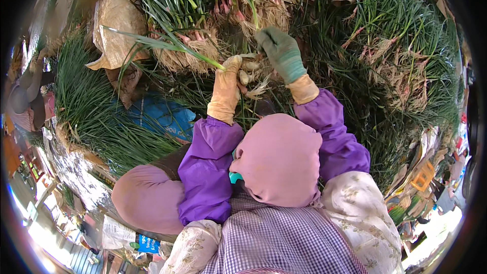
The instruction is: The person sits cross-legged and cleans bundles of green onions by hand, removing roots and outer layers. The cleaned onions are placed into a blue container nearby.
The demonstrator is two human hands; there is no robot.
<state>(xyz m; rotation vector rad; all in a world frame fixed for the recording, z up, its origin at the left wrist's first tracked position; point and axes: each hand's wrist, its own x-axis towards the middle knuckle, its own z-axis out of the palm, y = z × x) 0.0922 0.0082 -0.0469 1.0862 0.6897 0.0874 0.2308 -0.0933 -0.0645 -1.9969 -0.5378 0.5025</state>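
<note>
Gloved in tan, my left hand (227,83) is closed around the lower part of a green garlic or onion plant (190,50), whose long leaves stretch to the upper left. My right hand (279,51), in a green glove over a tan one, is curled at the right; green leaves meet its fingertips, and whether it grips them cannot be told. Between the hands show the pale, gloved fingertips (245,74) of my left hand and a tuft of whitish roots (259,90). Just beyond lie rooted bunches with pinkish bulbs (186,51).
More rooted plants (403,64) are heaped at the right, and long green leaves (91,102) at the left. A tan sack (120,19) stands at the upper left, with a blue printed sack (159,116) below it. An orange crate (422,176) is at the far right.
</note>
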